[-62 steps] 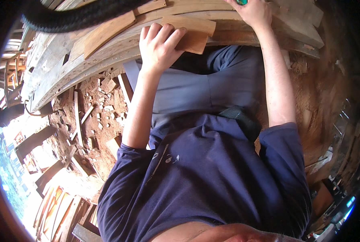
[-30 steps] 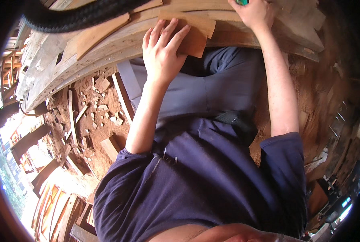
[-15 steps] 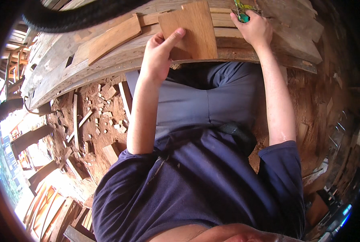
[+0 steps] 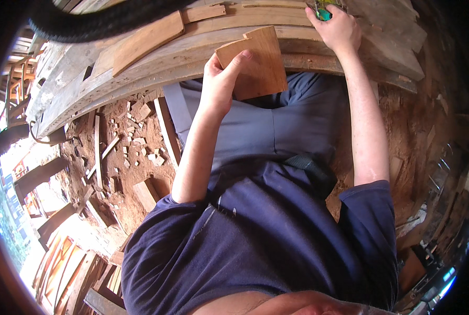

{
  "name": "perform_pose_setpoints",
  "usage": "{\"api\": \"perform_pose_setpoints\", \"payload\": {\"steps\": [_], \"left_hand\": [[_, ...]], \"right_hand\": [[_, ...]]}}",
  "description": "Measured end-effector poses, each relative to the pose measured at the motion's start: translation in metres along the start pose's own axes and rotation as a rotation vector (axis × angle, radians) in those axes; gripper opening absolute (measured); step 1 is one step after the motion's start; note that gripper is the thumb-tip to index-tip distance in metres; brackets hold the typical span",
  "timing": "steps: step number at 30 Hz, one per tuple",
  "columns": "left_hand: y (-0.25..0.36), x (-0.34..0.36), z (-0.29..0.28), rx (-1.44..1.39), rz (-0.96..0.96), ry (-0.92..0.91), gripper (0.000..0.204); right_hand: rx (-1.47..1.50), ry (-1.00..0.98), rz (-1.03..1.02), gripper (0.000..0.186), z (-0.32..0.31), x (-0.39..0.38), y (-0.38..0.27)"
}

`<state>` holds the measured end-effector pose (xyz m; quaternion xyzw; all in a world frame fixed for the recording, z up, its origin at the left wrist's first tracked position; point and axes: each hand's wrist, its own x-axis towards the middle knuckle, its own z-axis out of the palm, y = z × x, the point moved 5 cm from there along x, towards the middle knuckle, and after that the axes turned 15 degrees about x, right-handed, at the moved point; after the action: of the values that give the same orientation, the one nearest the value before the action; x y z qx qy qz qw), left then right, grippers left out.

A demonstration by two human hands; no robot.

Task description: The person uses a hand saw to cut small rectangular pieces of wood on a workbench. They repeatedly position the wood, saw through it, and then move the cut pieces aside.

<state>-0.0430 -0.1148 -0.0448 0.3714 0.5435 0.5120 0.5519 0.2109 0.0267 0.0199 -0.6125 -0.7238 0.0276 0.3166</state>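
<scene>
My left hand (image 4: 224,81) is closed on a flat brown wooden board (image 4: 260,65), thumb on its upper face and fingers underneath. The board has a stepped far edge and sits over the bench's near edge, its lower end above my lap. Farther off to the right, my right hand (image 4: 339,29) curls its fingers round a small green-and-yellow object (image 4: 323,14) on the bench. Part of that object is hidden by the fingers, and I cannot make out its kind.
The plank bench (image 4: 155,63) spans the far side. On it, left of my hands, lies a long loose board (image 4: 147,42). Wood offcuts (image 4: 140,142) and narrow strips (image 4: 98,152) litter the dirt floor at left. A black cable (image 4: 103,23) crosses the upper left.
My left hand has drawn the board nearer to me, off the planks and partly over my lap. The right hand has shifted slightly away and to the right with the green-and-yellow object.
</scene>
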Motion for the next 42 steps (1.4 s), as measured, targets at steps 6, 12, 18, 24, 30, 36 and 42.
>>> {"api": "perform_pose_setpoints", "payload": {"steps": [6, 12, 18, 24, 30, 36, 42], "left_hand": [[0.005, -0.005, 0.0, 0.02, -0.005, -0.005, 0.042], [0.008, -0.004, 0.001, 0.002, 0.036, -0.057, 0.039], [0.012, -0.01, 0.001, 0.155, 0.055, -0.02, 0.036], [0.017, -0.013, 0.003, 0.233, 0.118, -0.015, 0.035], [0.021, -0.014, 0.003, 0.367, 0.103, -0.002, 0.031], [0.072, -0.023, -0.002, 0.583, 0.543, 0.23, 0.026], [0.134, -0.015, 0.005, 0.842, 0.959, 0.273, 0.02]], "right_hand": [[0.079, 0.03, 0.106, 0.042, -0.012, -0.004, -0.016], [0.092, 0.015, 0.11, 0.042, -0.011, -0.002, -0.016], [0.079, 0.011, 0.128, 0.043, -0.011, -0.002, -0.014], [0.059, 0.002, 0.147, 0.043, -0.011, -0.002, -0.014], [0.069, 0.005, 0.132, 0.043, -0.011, -0.002, -0.014], [0.075, 0.028, 0.122, 0.043, -0.011, -0.002, -0.013], [0.051, 0.017, 0.14, 0.044, -0.009, -0.002, -0.011]]}}
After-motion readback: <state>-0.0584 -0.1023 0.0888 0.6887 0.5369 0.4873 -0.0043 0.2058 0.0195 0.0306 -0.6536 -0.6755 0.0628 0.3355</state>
